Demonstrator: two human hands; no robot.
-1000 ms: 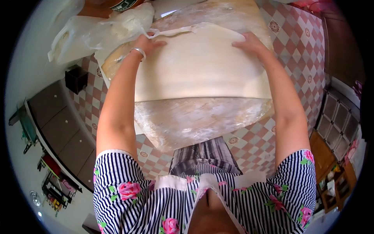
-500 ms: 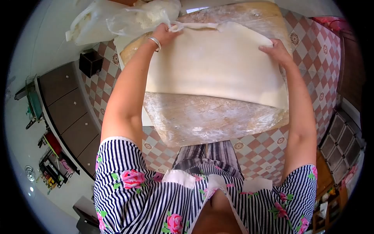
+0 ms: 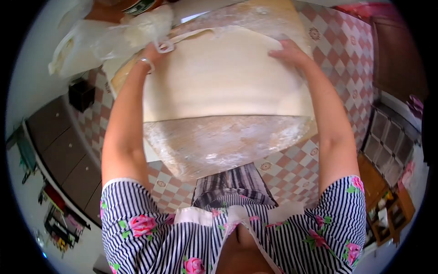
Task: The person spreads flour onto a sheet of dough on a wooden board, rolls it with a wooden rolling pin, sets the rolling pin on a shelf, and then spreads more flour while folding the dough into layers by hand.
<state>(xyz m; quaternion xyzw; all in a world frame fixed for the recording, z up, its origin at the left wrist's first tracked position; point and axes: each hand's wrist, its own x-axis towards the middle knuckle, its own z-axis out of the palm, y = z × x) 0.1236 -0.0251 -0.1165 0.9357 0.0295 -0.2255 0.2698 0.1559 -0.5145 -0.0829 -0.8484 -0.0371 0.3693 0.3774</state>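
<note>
A wide, pale sheet of dough (image 3: 219, 77) lies across a floured wooden board (image 3: 219, 141), its near edge almost straight. At the far left corner of the sheet, my left hand (image 3: 154, 55), with a white bangle at the wrist, closes on the edge; a plastic bag's handle partly covers its fingers. My right hand (image 3: 292, 54) grips the far right edge, thumb on top of the dough and fingers at the rim, somewhat blurred. A small gap or fold shows along the far edge, near the left hand.
Clear plastic bags (image 3: 91, 45) with pale contents lie at the board's far left. A dark box-shaped bin (image 3: 81, 95) stands on the tiled floor (image 3: 328, 50). Grey drawers (image 3: 59, 141) line the left side, and a wooden shelf (image 3: 390, 214) stands at the lower right.
The whole view has shifted, so board and hands appear further left. The raised strip along the dough's far edge now looks flatter. Both hands stay at the far corners.
</note>
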